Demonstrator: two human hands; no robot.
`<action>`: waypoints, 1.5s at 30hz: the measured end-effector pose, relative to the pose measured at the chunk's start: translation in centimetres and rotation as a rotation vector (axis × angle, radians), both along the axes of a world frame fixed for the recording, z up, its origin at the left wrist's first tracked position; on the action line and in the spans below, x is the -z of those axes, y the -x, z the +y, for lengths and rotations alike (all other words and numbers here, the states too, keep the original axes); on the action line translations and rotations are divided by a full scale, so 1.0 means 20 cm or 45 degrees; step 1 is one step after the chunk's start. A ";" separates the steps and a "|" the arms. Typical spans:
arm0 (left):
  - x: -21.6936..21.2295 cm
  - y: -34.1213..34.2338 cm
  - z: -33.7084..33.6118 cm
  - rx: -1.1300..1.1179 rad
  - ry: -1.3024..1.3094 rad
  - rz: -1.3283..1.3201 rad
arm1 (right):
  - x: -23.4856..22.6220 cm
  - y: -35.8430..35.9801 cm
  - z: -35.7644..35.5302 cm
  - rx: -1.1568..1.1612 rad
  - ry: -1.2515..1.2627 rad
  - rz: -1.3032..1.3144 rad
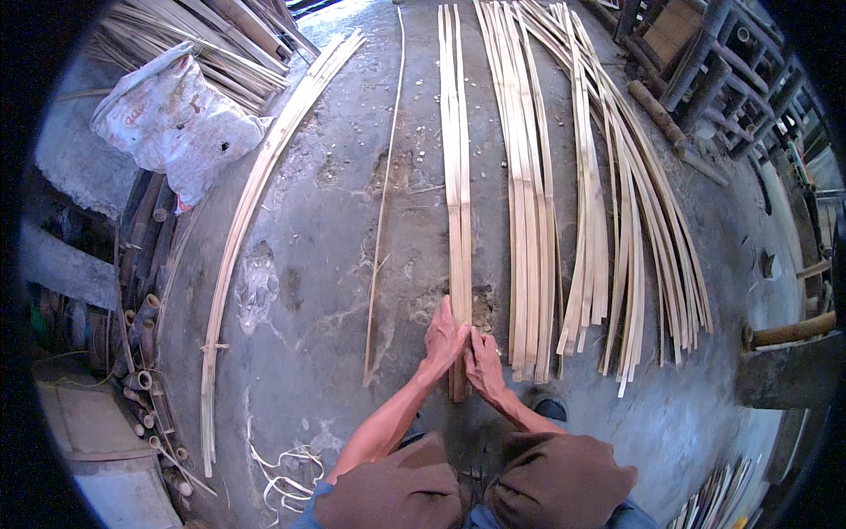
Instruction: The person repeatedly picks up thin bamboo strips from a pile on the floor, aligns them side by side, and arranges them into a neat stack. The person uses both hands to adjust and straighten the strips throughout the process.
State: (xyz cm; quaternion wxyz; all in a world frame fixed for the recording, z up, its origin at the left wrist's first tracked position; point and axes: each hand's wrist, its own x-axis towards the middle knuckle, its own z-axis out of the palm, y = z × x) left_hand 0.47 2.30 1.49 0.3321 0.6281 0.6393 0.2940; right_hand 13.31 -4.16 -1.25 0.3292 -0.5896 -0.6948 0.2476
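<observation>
1. My left hand (442,342) and right hand (485,363) touch the near end of the middle strips (460,247), one from each side. I cannot tell if the fingers squeeze tight.
2. Those pale strips lie long on the floor (308,220), between one thin strip (370,344) and a wider bunch (526,264).
3. I think I am making them even. Next, I would need soft pushes from both sides.

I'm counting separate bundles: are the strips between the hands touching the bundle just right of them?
Apart. The head view shows a band of grey floor between the middle strips and the bundle to their right.
</observation>
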 end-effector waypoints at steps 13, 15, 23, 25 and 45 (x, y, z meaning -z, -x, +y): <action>-0.03 0.03 0.03 -0.315 0.275 -0.433 | -0.17 0.05 -0.04 -0.070 0.117 0.240; -0.02 0.04 0.01 -0.334 0.154 -0.340 | -0.17 0.05 -0.05 -0.080 0.149 0.235; -0.27 -0.11 -0.02 -0.323 -0.218 -0.411 | -0.30 0.09 -0.07 -0.039 0.361 0.550; -0.24 -0.13 -0.01 -0.286 -0.096 -0.512 | -0.30 0.10 -0.07 0.023 0.234 0.528; 0.11 0.00 -0.06 0.441 -0.395 0.758 | -0.20 -0.10 0.00 0.112 0.353 0.269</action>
